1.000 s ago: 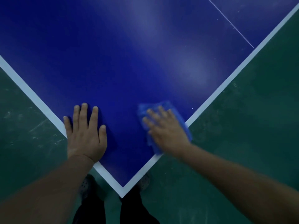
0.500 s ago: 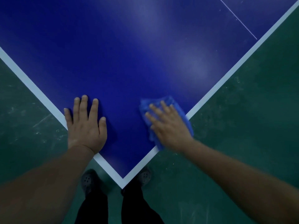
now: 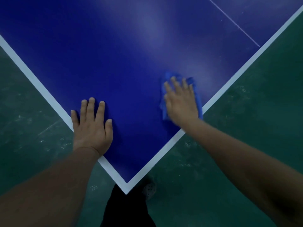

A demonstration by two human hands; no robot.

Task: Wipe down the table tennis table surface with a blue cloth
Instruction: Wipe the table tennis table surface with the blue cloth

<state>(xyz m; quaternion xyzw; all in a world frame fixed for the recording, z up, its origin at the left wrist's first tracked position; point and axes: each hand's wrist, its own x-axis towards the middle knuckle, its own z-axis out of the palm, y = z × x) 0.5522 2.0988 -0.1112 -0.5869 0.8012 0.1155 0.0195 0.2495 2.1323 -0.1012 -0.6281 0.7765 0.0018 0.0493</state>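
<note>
Shifted toward 1 o'clock since half second ago: right hand (image 3: 181,102) with blue cloth (image 3: 197,99), blurred. Fingers straight, pressing cloth flat on table (image 3: 114,54), just inside white edge line (image 3: 229,81). At 8 o'clock of cloth: left hand (image 3: 91,125), fingers spread flat on table. Below corner: shoe (image 3: 149,189), green floor (image 3: 246,145).

Table surface (image 3: 123,63): deep blue, white border stripe (image 3: 41,89), thin white centre line (image 3: 232,23). Cloth (image 3: 199,102): brighter blue. Floor (image 3: 262,112): dark green, pale scuffs. Trousers (image 3: 124,208): black.
</note>
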